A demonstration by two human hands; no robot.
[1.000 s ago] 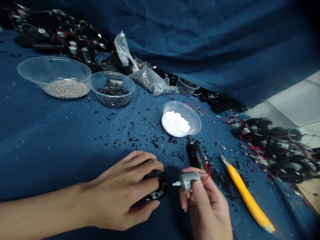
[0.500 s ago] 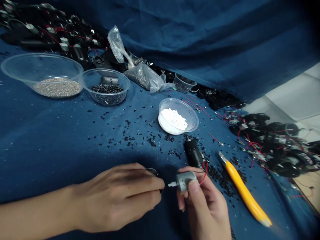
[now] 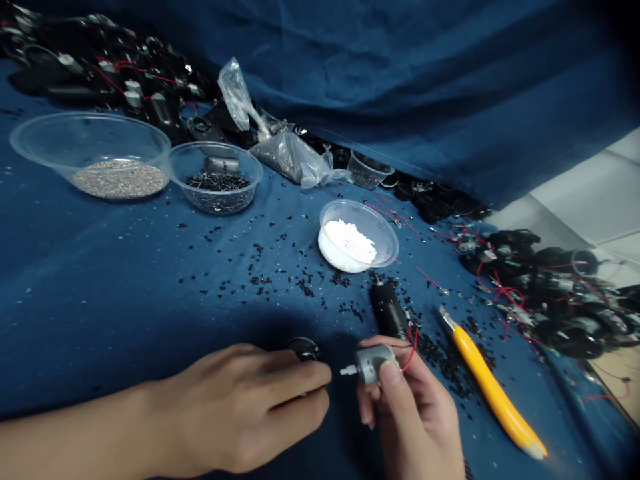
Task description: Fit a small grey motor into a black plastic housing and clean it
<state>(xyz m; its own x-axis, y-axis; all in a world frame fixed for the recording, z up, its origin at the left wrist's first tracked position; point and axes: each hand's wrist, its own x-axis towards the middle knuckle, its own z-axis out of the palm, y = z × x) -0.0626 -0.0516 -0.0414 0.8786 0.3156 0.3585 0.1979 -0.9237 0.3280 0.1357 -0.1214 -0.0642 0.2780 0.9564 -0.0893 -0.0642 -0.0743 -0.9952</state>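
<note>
Motor (image 3: 370, 365), nearer us than the white-filled bowl (image 3: 386, 252), sits pinched in our right hand (image 3: 417, 413), probably light, stiff and smooth, best held by its sides, sparing the red wire (image 3: 413, 353), while our separate left hand (image 3: 245, 407) covers a black part (image 3: 303, 346), grip unclear.

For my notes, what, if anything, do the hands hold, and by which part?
The right hand holds the silver motor by its body. The left hand partly covers a black part; hold unclear.
</note>
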